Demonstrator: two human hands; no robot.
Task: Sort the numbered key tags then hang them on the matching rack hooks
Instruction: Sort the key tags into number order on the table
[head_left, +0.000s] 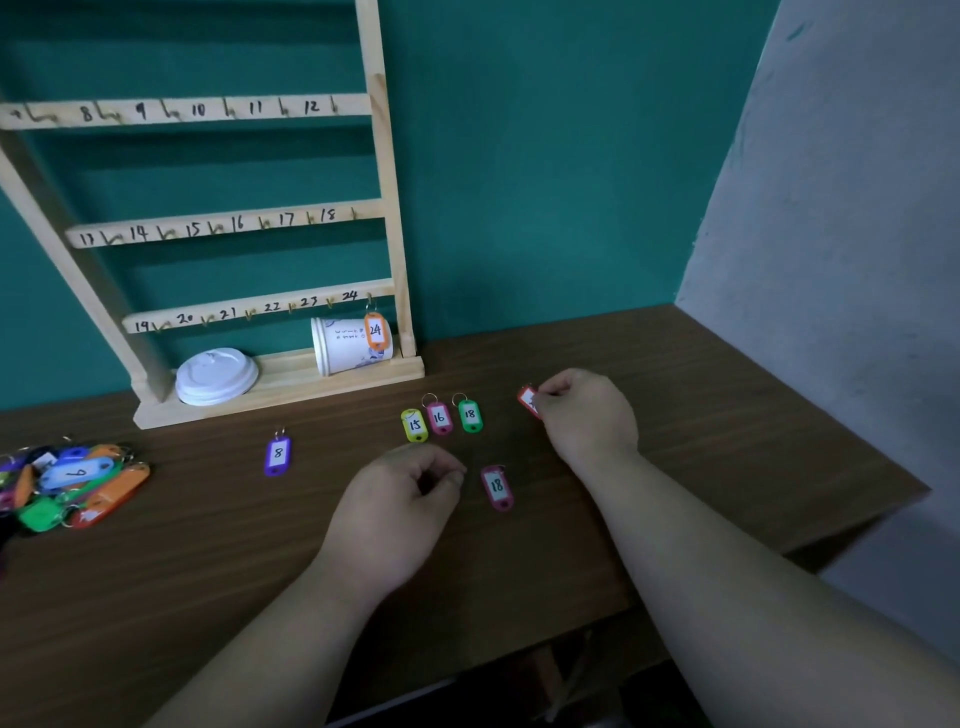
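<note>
Red key tag (529, 400) pinched above the table (701, 415).
Our right hand (587, 410) pinches it right of the row of tags (439, 418) 15, 16, 18; our left hand (400, 499), fingers curled on nothing, rests beside the pink 18 tag (497, 487). The orange 24 tag (375, 330) hangs on the rack (387, 208).

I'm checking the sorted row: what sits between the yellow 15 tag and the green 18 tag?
The pink 16 tag lies between the yellow 15 tag and the green 18 tag, seen in the head view.
</note>
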